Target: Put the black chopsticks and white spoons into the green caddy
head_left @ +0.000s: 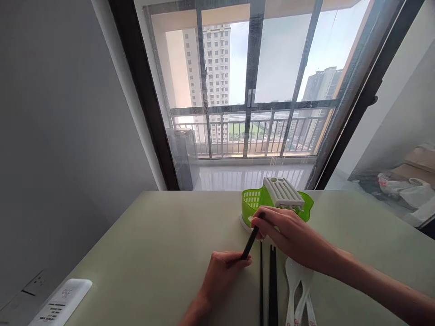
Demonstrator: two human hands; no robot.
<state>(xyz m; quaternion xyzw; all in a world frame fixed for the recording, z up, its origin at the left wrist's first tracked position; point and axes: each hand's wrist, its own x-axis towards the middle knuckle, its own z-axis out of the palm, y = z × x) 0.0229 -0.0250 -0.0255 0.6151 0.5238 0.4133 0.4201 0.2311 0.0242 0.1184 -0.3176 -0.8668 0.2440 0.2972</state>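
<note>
Both hands are on a short dark length of black chopsticks [250, 243], held tilted above the table; whether it is one or a pair I cannot tell. My right hand [282, 228] pinches the upper end, while my left hand [224, 269] has closed its fingers around the lower end. Just behind the right hand stands a green holder [250, 212] with a white slotted top [283, 192]. More black chopsticks [273, 285] lie on the table below the hands, pointing away from me. Several white spoons [291, 276] lie beside them, partly under my right forearm.
The pale green table [152, 240] reaches to a dark-framed glass window at the back. A white device with printed markings [64, 301] sits at the near left edge, by a wall socket [36, 283]. Grey wall rises on the left. Bags [413, 192] show beyond the glass on the right.
</note>
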